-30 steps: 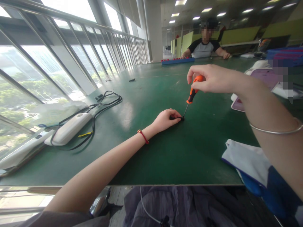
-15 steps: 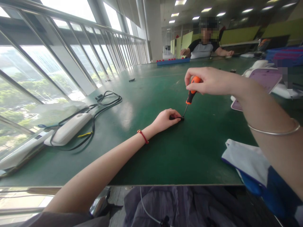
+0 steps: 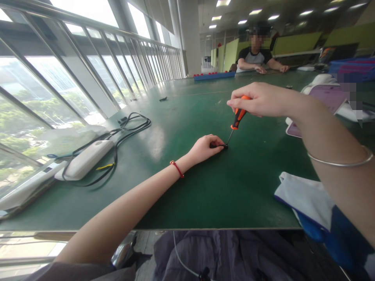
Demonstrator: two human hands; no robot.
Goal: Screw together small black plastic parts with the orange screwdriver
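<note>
My left hand [image 3: 206, 148] rests on the green table [image 3: 187, 195], its fingers closed on a small black part [image 3: 225, 146] that they mostly cover; its kind cannot be made out. Above and to the right, my right hand [image 3: 254, 99] grips an orange-and-black screwdriver [image 3: 238, 117] by the upper handle. The tool leans, its shaft running down to the left. Its tip meets the end of the black part that sticks out beyond my left fingertips.
A white power strip [image 3: 88, 160] and black cables [image 3: 131, 121] lie on the left. At right are a white-and-blue cloth [image 3: 304, 195] and a purple-and-white object [image 3: 326, 97]. A blue rack with red knobs [image 3: 215, 76] and a seated person [image 3: 254, 58] are across the table.
My right hand has turned slightly on the screwdriver handle, which now leans more to the right. My left hand stays put. The person opposite has brought one hand inward from the blue rack.
</note>
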